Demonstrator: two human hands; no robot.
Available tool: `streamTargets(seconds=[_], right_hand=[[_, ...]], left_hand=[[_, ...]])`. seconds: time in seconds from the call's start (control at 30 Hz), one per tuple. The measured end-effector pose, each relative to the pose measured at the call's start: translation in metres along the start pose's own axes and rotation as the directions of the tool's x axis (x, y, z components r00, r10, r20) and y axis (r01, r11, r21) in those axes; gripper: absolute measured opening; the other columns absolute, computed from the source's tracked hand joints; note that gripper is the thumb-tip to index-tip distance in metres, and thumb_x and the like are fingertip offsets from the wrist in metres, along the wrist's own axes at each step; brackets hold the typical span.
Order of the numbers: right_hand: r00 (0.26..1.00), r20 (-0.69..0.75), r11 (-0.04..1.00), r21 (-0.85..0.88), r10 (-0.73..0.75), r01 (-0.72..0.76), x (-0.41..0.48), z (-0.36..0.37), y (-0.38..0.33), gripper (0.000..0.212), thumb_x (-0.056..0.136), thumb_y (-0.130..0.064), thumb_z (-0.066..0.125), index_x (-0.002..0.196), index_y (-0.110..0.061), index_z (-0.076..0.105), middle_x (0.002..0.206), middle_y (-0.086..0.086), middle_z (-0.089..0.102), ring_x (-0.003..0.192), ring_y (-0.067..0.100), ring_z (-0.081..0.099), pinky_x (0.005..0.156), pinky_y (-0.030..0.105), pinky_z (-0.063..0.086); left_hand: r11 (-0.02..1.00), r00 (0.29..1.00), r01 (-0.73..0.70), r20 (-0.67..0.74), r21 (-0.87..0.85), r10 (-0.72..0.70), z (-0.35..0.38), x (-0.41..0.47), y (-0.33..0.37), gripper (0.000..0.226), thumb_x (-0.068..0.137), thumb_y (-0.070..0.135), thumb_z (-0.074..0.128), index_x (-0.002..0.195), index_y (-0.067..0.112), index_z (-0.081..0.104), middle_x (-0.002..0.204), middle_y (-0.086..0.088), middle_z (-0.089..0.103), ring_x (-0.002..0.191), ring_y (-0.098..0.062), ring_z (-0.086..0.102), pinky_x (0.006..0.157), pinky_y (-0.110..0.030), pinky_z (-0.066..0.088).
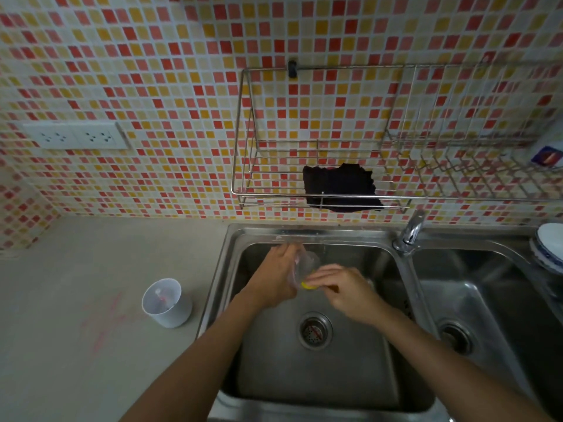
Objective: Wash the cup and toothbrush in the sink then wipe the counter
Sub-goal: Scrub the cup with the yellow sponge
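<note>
Over the left basin of the steel sink (359, 388), my left hand (275, 277) grips a clear plastic cup (306, 263), tilted on its side. My right hand (341, 287) pinches a small yellow sponge (307, 286) against the cup's mouth. On the counter to the left stands a white holder cup (166, 303) with a toothbrush (160, 295) inside it. Faint pink marks (106, 318) streak the grey counter (76, 269) beside it.
A chrome faucet (409, 231) rises between the two basins. The right basin (493, 315) has stacked plates (548, 248) at its far edge. A wire rack (304, 190) on the tiled wall holds a dark cloth (339, 187). Wall sockets (76, 136) sit at left.
</note>
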State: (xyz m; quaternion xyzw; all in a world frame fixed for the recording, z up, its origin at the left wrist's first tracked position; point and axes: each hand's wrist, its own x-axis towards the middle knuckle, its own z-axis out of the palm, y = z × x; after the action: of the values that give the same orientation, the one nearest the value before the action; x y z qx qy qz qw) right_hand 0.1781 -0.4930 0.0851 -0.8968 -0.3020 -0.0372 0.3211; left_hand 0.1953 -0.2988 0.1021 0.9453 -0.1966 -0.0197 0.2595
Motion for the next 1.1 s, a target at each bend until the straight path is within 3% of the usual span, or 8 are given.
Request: streamTargets(seconds=[0.1,0.27,0.4,0.57,0.7,0.83,1.0,1.1], right_hand=[[0.977,0.132,0.958,-0.209,-0.171,0.195,0.009,-0.008,0.019,0.051,0.063,0.015,0.067,0.104,-0.016,0.075,0.106,-0.004,0.073,0.106,0.019,0.062,0.095,0.032,0.050],[1.000,0.003,1.000,0.001,-0.018,0.018,-0.006,-0.003,0.007,0.042,0.080,0.006,0.064,0.110,-0.021,0.071,0.111,-0.009,0.070,0.108,0.002,0.056,0.098,0.010,0.038],[0.992,0.017,0.980,-0.151,-0.128,0.130,-0.014,-0.003,0.011,0.042,0.075,-0.005,0.074,0.113,-0.023,0.070,0.113,-0.009,0.069,0.106,0.010,0.056,0.093,0.020,0.046],[0.988,-0.030,0.973,-0.182,-0.153,0.145,-0.009,0.002,0.010,0.039,0.069,0.000,0.077,0.104,-0.017,0.071,0.106,-0.003,0.070,0.104,0.014,0.056,0.094,0.017,0.042],[0.979,-0.132,0.982,-0.126,-0.155,0.138,0.004,-0.003,0.007,0.033,0.073,0.005,0.074,0.102,-0.010,0.073,0.104,0.000,0.072,0.101,0.015,0.061,0.093,0.024,0.048],[0.987,-0.095,0.989,-0.080,-0.129,0.121,0.007,-0.006,-0.004,0.032,0.078,0.002,0.070,0.106,-0.013,0.072,0.106,-0.001,0.072,0.102,0.013,0.060,0.093,0.025,0.048],[0.977,0.102,0.954,0.222,0.185,-0.203,0.003,-0.011,-0.013,0.037,0.087,-0.004,0.056,0.111,-0.028,0.069,0.106,-0.009,0.070,0.090,0.003,0.066,0.084,0.026,0.053],[0.992,0.076,0.985,0.127,0.105,-0.114,0.003,-0.011,-0.009,0.034,0.086,-0.002,0.059,0.109,-0.024,0.069,0.111,-0.007,0.070,0.104,0.005,0.063,0.092,0.032,0.051]], left_hand=[[0.999,0.999,-0.028,0.045,0.033,0.027,0.002,0.005,0.003,0.064,0.068,0.008,0.070,0.126,0.013,0.044,0.123,-0.004,0.048,0.113,-0.020,0.043,0.097,-0.028,0.039],[1.000,0.996,-0.025,0.083,-0.009,0.026,-0.003,0.006,0.002,0.067,0.066,0.007,0.071,0.127,0.016,0.044,0.121,-0.002,0.049,0.110,-0.018,0.045,0.096,-0.032,0.043],[0.996,0.992,0.000,0.124,-0.087,0.011,-0.002,0.004,-0.002,0.078,0.063,0.011,0.077,0.132,0.017,0.042,0.128,-0.002,0.048,0.119,-0.020,0.044,0.103,-0.035,0.041],[0.987,0.991,0.018,0.135,-0.163,0.004,-0.005,0.005,-0.005,0.088,0.060,0.011,0.081,0.138,0.017,0.038,0.133,-0.003,0.046,0.123,-0.021,0.044,0.104,-0.031,0.038],[0.970,0.999,0.030,0.019,-0.240,-0.026,-0.001,-0.002,-0.009,0.096,0.054,0.037,0.090,0.133,0.022,0.038,0.129,0.004,0.043,0.119,-0.014,0.042,0.102,-0.031,0.042],[0.993,0.986,-0.019,-0.167,-0.116,0.000,0.006,-0.008,-0.007,0.097,0.053,0.047,0.087,0.131,0.014,0.039,0.122,0.004,0.037,0.109,-0.006,0.035,0.095,-0.023,0.044],[0.994,0.989,0.038,-0.144,0.103,-0.023,0.001,-0.010,-0.010,0.081,0.060,0.047,0.078,0.130,0.025,0.043,0.130,0.005,0.047,0.121,-0.017,0.039,0.101,-0.042,0.036],[0.981,0.991,0.013,-0.134,0.192,0.013,-0.004,-0.009,-0.008,0.078,0.064,0.048,0.076,0.132,0.028,0.043,0.133,0.008,0.049,0.125,-0.018,0.039,0.100,-0.039,0.032]])
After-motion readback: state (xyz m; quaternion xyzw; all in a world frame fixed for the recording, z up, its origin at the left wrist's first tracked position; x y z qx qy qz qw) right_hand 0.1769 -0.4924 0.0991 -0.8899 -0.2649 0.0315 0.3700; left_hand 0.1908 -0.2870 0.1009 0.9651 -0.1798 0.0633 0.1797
